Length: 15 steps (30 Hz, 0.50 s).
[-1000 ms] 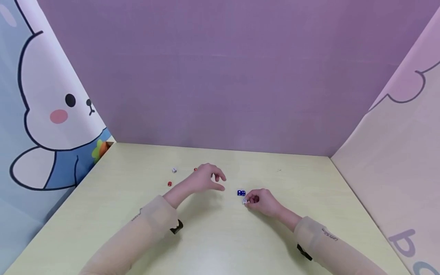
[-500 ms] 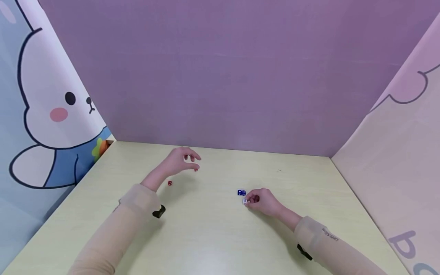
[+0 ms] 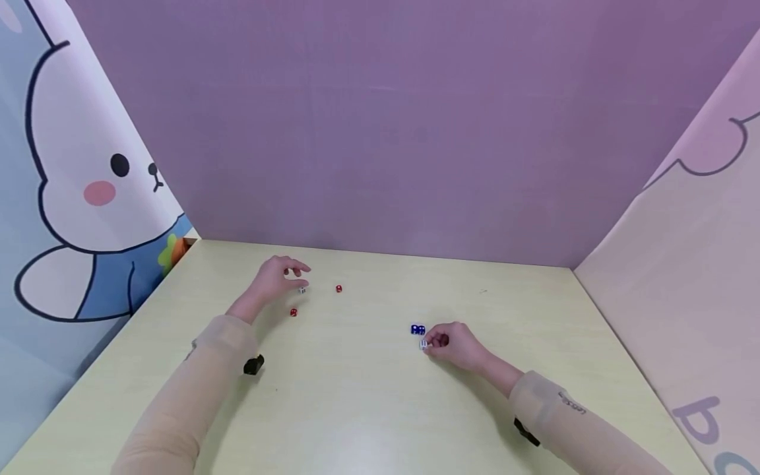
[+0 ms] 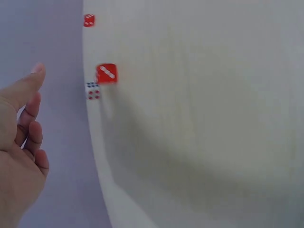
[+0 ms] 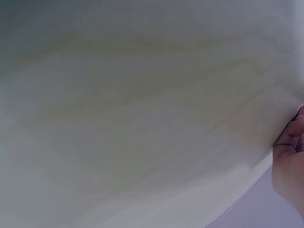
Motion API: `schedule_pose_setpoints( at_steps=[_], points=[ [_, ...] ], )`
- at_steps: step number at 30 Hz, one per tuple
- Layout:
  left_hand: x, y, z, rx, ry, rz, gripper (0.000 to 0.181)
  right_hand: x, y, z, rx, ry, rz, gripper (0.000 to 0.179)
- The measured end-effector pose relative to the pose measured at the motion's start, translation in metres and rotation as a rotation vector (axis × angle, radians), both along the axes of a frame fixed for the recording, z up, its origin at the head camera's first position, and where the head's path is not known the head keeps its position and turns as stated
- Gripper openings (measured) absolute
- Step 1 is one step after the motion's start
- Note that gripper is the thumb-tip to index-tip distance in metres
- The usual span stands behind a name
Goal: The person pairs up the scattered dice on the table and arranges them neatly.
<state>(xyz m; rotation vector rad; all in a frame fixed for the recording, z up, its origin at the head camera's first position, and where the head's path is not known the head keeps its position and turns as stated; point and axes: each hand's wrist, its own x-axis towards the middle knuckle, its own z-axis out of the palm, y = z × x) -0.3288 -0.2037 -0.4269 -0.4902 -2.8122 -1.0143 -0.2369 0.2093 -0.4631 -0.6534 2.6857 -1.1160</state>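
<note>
My left hand (image 3: 274, 280) hovers at the back left, thumb and fingers apart, with a white die (image 3: 302, 290) right by the thumb tip. In the left wrist view the same hand (image 4: 21, 128) has a gap between it and the white die (image 4: 93, 91), which shows blue and red pips. Two red dice lie close by: one (image 3: 339, 289) to the right, another (image 3: 293, 313) nearer the front. Over the table's middle right, my right hand (image 3: 456, 346) pinches a second white die (image 3: 423, 344). Directly behind that die, two blue dice (image 3: 418, 330) sit side by side.
The dice lie on a pale wood-look table (image 3: 344, 396). A purple panel (image 3: 380, 132) rises along its back edge. Printed side panels stand at left, with a cartoon rabbit (image 3: 101, 152), and at right (image 3: 700, 264).
My left hand has moved left and back from the middle, passing over the red dice to the white die. The right hand has stayed in place at its white die.
</note>
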Motion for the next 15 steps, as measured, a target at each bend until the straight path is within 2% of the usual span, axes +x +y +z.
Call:
schedule_pose_setpoints(
  at_steps=[6, 15],
  points=[
    [-0.006, -0.008, -0.013, -0.077, -0.048, 0.053, 0.030, 0.001, 0.001, -0.001, 0.004, 0.000, 0.005, 0.010],
    [-0.013, -0.012, -0.021, -0.165, -0.074, 0.046, 0.023, 0.000, -0.001, 0.001, 0.001, -0.010, -0.004, 0.010]
  ],
)
